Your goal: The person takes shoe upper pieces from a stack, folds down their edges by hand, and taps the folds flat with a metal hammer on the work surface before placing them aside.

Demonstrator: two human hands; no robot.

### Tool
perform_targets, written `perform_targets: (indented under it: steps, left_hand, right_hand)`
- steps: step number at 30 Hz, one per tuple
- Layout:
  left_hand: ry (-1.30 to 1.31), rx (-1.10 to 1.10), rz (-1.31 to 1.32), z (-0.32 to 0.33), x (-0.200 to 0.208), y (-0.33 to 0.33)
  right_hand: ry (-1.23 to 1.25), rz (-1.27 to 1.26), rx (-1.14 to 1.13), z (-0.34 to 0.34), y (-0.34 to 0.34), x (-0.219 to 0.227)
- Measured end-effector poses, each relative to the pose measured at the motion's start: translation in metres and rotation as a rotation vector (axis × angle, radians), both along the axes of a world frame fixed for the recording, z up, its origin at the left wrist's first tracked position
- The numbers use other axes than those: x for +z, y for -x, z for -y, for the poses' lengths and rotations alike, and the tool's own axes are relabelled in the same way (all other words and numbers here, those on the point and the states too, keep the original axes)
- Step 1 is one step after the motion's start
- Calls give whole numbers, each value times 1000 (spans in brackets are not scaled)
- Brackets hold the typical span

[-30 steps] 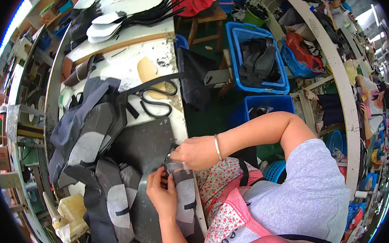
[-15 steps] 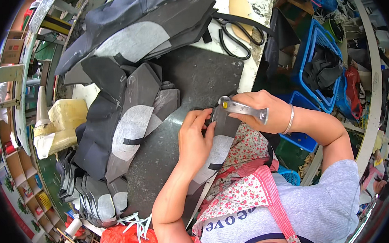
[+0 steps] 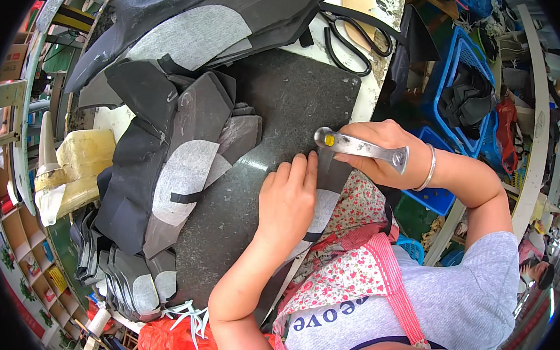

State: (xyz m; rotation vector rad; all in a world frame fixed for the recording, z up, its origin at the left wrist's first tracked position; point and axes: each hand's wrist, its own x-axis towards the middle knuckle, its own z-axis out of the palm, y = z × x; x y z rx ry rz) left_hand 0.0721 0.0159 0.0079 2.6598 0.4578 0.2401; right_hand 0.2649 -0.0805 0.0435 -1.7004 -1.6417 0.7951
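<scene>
My right hand is closed on a hammer, its fingers wrapped below the metal head, which has a round face at one end and a flared tail at the other. The round face is over the far end of a dark, flat cut piece with a whitish patch, at the board's near right edge. My left hand lies on that piece, palm down, fingers stretched out side by side near the hammer face. Its thumb is hidden. Under the work lies a dark board.
Stacked dark pieces with whitish patches cover the board's left side, with a larger pile beyond. Black-handled scissors lie at the far right. Blue baskets stand right of the table; a red plastic bag sits near left.
My left hand has gone from pinching the dark piece's edge to lying flat on it. The hammer and my right hand have shifted slightly right. The whole view has moved a little.
</scene>
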Motion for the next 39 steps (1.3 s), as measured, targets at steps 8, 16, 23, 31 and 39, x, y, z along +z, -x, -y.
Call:
perform_targets:
  steps: [8, 16, 23, 31, 39]
  left_hand:
    - [255, 204, 163, 2, -10, 4]
    - [8, 61, 82, 13, -1, 1]
    - [658, 375, 131, 7, -6, 9]
    - [76, 11, 144, 9, -6, 9]
    - [562, 280, 187, 12, -9, 28]
  right_hand:
    - [116, 73, 67, -1, 3, -6]
    - [61, 75, 64, -4, 4, -5]
    - [153, 165, 164, -4, 10, -3]
    - [15, 132, 262, -3, 12, -3]
    - [91, 222, 222, 4, 18, -5]
